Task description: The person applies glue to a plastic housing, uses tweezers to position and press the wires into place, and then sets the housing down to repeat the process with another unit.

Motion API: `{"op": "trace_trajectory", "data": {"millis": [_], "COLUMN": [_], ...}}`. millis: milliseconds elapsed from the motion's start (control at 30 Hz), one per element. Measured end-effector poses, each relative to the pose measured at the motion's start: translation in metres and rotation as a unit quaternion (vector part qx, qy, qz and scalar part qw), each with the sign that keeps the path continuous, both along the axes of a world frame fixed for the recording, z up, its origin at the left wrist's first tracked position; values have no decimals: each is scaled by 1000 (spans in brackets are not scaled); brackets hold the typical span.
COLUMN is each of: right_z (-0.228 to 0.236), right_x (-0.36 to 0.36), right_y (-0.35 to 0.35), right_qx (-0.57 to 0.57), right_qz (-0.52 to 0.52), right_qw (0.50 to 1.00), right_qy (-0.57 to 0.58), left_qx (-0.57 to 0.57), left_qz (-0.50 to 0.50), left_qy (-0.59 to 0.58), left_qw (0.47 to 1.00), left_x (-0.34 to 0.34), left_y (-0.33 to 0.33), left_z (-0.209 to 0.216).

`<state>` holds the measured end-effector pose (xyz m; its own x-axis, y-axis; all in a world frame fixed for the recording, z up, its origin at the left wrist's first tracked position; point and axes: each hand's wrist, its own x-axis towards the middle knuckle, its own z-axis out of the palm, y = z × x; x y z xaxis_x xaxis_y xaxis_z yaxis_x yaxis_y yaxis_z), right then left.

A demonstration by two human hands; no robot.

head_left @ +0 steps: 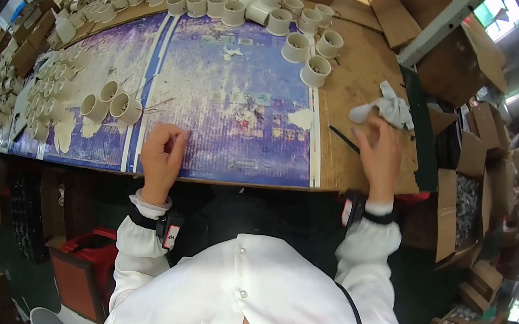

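a dark slim stick (344, 140) lies aslant on the desk (368, 55), right of the frame's centre. its lower end sits near the right hand (381, 155), whose fingers bend with a narrow gap at the thumb; i cannot tell whether it grips anything. just above is a crumpled white cloth (394, 109). left of centre, the left hand (164, 151) curls loosely over the purple sheet (230, 135), its contents hidden. three cream cups (124, 111) stand beside it; more cream cups (233, 13) crowd the upper middle.

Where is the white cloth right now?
In the head view, the white cloth lies on the right side of the tabletop, just beyond the right hand.
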<state>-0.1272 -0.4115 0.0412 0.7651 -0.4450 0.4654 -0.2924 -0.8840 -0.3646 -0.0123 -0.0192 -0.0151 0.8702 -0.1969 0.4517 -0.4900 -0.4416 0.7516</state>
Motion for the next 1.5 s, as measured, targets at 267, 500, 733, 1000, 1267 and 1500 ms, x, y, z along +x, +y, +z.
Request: {"op": "trace_trajectory", "data": {"millis": [267, 500, 733, 1000, 1267, 1500], "right_z": [61, 72, 35, 35, 60, 74], "right_x": [43, 244, 334, 357, 342, 374], "right_y": [116, 111, 74, 57, 65, 96], "right_qx": [47, -173, -417, -370, -328, -229], "right_qz": [335, 308, 182, 268, 351, 326], "right_qw": [941, 929, 883, 876, 860, 871], "right_qy": [-16, 113, 115, 157, 173, 289], "left_qx": [-89, -217, -256, -246, -233, -231], "left_qz": [-81, -164, -161, -159, -167, -180], "left_qy": [144, 293, 319, 332, 336, 340], "left_qw": [982, 917, 898, 897, 897, 894], "left_x": [4, 27, 29, 26, 29, 26], "left_y": [4, 30, 39, 34, 35, 37], "left_z": [6, 14, 9, 17, 19, 20]}}
